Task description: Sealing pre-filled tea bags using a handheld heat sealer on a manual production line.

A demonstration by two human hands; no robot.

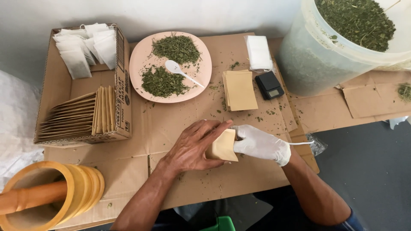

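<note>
Gripping a tan paper pouch, bare left hand, gloved right hand, fingers closed on it

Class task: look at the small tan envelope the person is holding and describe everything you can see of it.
The tan envelope is a small, flat paper pouch, plain and unprinted on the side shown. It sits just above the cardboard-covered table, tilted, between both hands. The bare left hand covers its left part, fingers across its top edge. The white-gloved right hand grips its right edge. Whether it is filled or sealed cannot be told.
</note>
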